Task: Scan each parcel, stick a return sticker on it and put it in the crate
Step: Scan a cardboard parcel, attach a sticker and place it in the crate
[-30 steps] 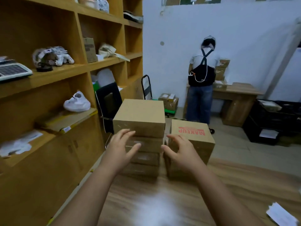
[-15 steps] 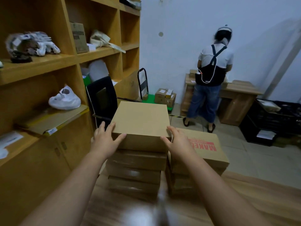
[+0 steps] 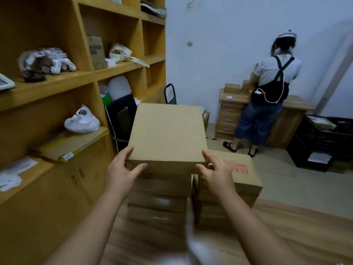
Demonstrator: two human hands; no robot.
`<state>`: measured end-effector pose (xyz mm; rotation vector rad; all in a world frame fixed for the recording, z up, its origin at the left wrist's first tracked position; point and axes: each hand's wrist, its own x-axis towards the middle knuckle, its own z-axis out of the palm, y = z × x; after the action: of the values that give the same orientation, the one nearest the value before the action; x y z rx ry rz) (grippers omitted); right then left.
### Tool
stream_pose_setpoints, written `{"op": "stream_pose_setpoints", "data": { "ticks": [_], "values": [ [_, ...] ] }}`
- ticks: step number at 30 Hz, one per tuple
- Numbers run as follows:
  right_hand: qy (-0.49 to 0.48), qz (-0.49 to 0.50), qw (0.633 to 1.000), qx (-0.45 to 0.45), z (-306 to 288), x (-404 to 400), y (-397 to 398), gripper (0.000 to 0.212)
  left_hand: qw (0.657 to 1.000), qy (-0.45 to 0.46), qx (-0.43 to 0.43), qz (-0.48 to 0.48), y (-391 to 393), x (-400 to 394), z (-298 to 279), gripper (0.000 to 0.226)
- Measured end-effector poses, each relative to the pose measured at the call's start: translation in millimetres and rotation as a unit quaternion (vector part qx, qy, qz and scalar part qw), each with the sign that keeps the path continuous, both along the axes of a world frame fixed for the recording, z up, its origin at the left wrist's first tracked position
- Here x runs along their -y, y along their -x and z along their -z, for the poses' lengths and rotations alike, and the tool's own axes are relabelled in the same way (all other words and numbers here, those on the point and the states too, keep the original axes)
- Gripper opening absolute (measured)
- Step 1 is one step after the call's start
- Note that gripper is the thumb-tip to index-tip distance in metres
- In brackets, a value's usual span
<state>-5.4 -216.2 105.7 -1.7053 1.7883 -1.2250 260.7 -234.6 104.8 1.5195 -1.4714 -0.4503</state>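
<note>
two hands, your left hand (image 3: 122,172) and right hand (image 3: 216,174), clamp the plain brown cardboard parcel (image 3: 167,135) at centre frame; a loose pinch could drop it.

- The left hand (image 3: 122,172) is gripping the near left corner of the top box (image 3: 167,134), thumb on the front face, fingers along the side.
- The right hand (image 3: 216,174) is gripping the near right corner likewise.
- Both bare forearms are reaching toward twelve o'clock.
</note>
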Motion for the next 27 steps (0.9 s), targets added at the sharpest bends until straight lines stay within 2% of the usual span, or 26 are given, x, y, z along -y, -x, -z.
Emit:
{"op": "stream_pose_setpoints", "data": {
  "ticks": [4,9,14,18,22,25,27],
  "values": [
    [0.063,-0.005,0.998,0.028,-12.2,-39.0,34.3,0.069,0.998,0.027,-0.059,-0.026,30.1,-39.3,-18.1,0.096],
    [0.067,-0.012,0.997,0.03,-9.5,-116.8,106.3,0.073,0.995,0.062,-0.082,-0.003,96.0,-117.7,-10.9,0.087],
    [0.034,-0.029,0.997,0.064,19.9,-194.7,176.8,0.071,0.985,0.018,-0.159,0.061,158.5,-193.3,11.5,0.08],
    [-0.007,-0.045,0.995,0.092,55.5,-245.0,200.9,0.063,0.962,-0.044,-0.235,0.133,183.2,-243.1,24.7,0.082],
    [-0.045,-0.042,0.995,0.085,93.4,-276.2,207.6,0.059,0.972,-0.07,-0.192,0.119,191.4,-275.4,25.9,0.082],
    [-0.14,-0.065,0.984,0.093,121.0,-295.9,203.3,0.058,0.987,-0.063,-0.105,0.101,195.0,-290.0,30.5,0.08],
    [-0.222,-0.094,0.961,0.135,136.4,-308.4,195.6,0.058,0.993,-0.058,-0.036,0.096,198.3,-296.4,37.9,0.082]
  ]
}}
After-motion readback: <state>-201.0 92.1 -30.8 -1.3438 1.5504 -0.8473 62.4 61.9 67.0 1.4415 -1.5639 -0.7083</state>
